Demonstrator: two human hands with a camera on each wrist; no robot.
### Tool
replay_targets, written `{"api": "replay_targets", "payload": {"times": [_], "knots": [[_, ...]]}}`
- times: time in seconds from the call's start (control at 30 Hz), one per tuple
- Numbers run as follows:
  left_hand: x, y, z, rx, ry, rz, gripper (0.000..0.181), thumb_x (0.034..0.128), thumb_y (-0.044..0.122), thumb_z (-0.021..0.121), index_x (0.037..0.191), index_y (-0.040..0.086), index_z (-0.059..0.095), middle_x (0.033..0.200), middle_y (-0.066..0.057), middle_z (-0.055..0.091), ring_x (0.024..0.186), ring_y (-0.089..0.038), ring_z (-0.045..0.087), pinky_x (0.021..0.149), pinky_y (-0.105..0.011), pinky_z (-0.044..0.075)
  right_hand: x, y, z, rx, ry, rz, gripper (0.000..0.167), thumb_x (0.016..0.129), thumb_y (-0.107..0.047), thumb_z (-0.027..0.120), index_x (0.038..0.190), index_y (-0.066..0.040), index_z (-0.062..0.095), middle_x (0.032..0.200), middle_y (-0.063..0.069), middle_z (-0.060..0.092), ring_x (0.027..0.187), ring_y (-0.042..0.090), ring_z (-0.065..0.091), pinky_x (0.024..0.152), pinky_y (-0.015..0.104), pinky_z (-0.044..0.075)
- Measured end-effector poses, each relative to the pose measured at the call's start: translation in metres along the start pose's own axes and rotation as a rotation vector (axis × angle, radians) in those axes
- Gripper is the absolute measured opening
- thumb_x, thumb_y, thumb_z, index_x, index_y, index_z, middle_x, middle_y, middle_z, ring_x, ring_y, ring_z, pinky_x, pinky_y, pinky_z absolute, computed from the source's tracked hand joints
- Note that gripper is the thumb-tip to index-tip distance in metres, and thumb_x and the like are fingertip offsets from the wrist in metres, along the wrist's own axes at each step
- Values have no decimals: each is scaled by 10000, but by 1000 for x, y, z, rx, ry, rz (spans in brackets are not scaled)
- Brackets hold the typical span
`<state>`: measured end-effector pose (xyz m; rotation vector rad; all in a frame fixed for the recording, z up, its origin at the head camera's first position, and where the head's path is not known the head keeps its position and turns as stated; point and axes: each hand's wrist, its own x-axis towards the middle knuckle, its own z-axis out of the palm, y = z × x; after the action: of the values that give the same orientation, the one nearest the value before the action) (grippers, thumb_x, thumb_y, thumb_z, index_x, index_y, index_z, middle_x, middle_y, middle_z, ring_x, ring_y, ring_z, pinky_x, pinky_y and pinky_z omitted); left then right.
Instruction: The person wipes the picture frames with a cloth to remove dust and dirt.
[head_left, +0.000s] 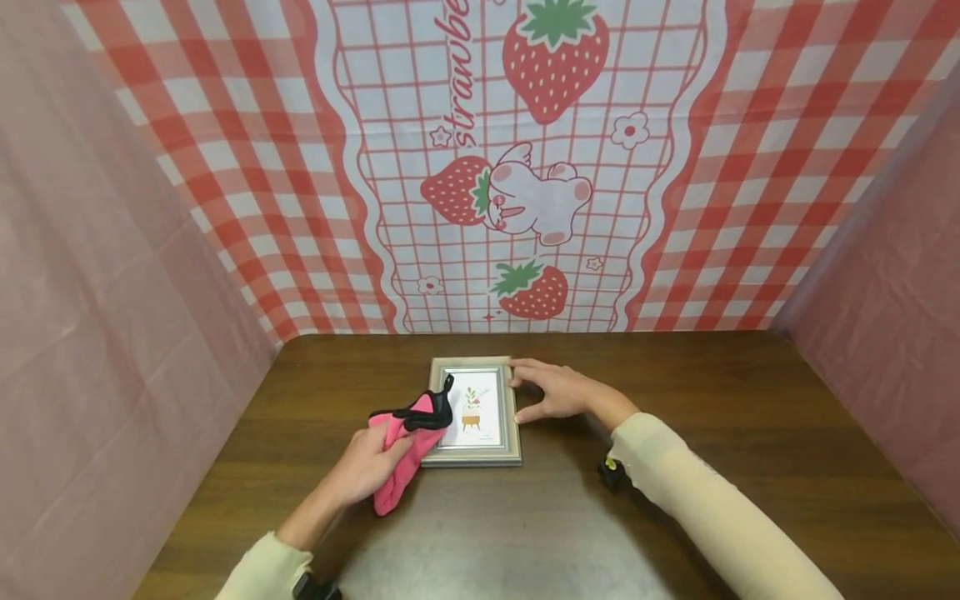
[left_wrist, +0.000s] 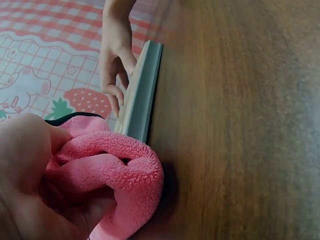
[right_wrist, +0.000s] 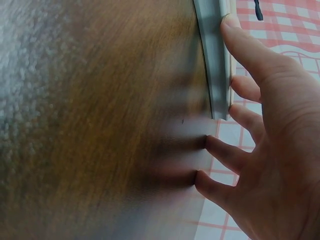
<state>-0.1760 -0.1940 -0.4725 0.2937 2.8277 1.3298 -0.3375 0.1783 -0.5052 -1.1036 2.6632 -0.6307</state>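
Observation:
A picture frame (head_left: pixel 480 456) with a pale silvery border lies face up on the brown table, showing a print (head_left: pixel 470 408) of a potted plant. My left hand (head_left: pixel 363 467) grips a bunched pink cloth (left_wrist: pixel 132 172) with black edging. The cloth overlaps the frame's left side, and its black loop reaches over the print. My right hand (head_left: pixel 561 392) is at the frame's right side, fingers spread. In the right wrist view the thumb (right_wrist: pixel 232 22) and two fingertips touch the frame's edge, while the other two fingers reach down to the tabletop.
The wooden table (head_left: pixel 337 367) extends around the frame on all sides. Behind it hangs a red-and-white checked cloth (head_left: pixel 652 250) with strawberries and a cartoon rabbit. Pink curtains (head_left: pixel 127 292) hang at left and right. Dark straps show at both wrists.

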Motion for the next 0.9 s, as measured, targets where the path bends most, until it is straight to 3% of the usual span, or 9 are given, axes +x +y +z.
{"api": "replay_targets", "payload": {"times": [0.07, 0.13, 0.33, 0.43, 0.5, 0.57, 0.67, 0.73, 0.9], "knots": [[0, 8, -2, -4, -18, -57, 254, 1088, 199, 709, 855, 114, 653, 684, 20, 637, 682, -83, 681, 658, -258, 521, -2, -4, -2, 16, -4, 5, 728, 911, -773, 801, 1405, -248, 699, 1840, 111, 396, 1622, 493, 484, 1187, 850, 410], [2, 7, -1, -4, -26, -68, 259, 1088, 196, 706, 850, 111, 647, 675, 8, 643, 662, -97, 698, 658, -260, 530, -1, -4, -2, -6, -1, -7, 724, 932, -763, 785, 1406, -222, 698, 1830, 129, 408, 1603, 505, 500, 1155, 861, 423], [23, -36, 9, 2, 8, 121, 349, 1111, 340, 678, 812, 166, 630, 686, 43, 655, 663, -83, 684, 614, -279, 507, 0, 5, 5, -39, 23, -26, 712, 970, -768, 739, 1426, -224, 685, 1837, 94, 403, 1601, 457, 521, 1144, 836, 449], [35, -44, 11, -12, 12, 140, 336, 1107, 368, 685, 830, 179, 660, 718, 44, 704, 666, -85, 706, 613, -293, 527, 0, 1, 1, -4, 2, 7, 732, 914, -780, 793, 1417, -257, 694, 1840, 101, 399, 1623, 483, 487, 1178, 863, 404], [40, -37, 8, -5, 0, 78, 295, 1095, 332, 704, 843, 181, 679, 739, 41, 722, 692, -89, 728, 647, -296, 562, 0, 0, 3, 4, 1, 24, 729, 906, -789, 794, 1410, -272, 696, 1844, 88, 395, 1633, 466, 482, 1196, 856, 394], [55, -50, 11, 20, -15, 34, 253, 1090, 324, 718, 864, 211, 707, 762, 55, 731, 739, -95, 740, 689, -313, 587, 1, 2, 4, 5, -7, 16, 744, 912, -781, 795, 1426, -253, 692, 1857, 79, 373, 1654, 437, 464, 1233, 835, 381], [79, -72, 16, 64, -30, -11, 237, 1087, 363, 728, 870, 266, 723, 781, 87, 727, 797, -100, 748, 738, -320, 606, -5, -18, -6, 4, -24, 37, 684, 955, -666, 824, 1434, -196, 692, 1857, 120, 362, 1659, 455, 451, 1251, 830, 368], [95, -89, 20, 72, -21, -5, 235, 1080, 415, 734, 882, 290, 737, 798, 96, 740, 823, -109, 751, 746, -328, 610, -8, -27, -12, 6, -30, 42, 649, 975, -586, 838, 1436, -156, 688, 1853, 147, 362, 1658, 467, 447, 1255, 827, 368], [114, -89, 21, 94, 12, 2, 189, 1084, 425, 711, 993, 270, 767, 894, 36, 780, 896, -177, 739, 776, -346, 606, -12, -43, -21, 22, -40, 59, 603, 982, -535, 843, 1415, -145, 690, 1840, 183, 373, 1647, 501, 448, 1232, 847, 373]]}}
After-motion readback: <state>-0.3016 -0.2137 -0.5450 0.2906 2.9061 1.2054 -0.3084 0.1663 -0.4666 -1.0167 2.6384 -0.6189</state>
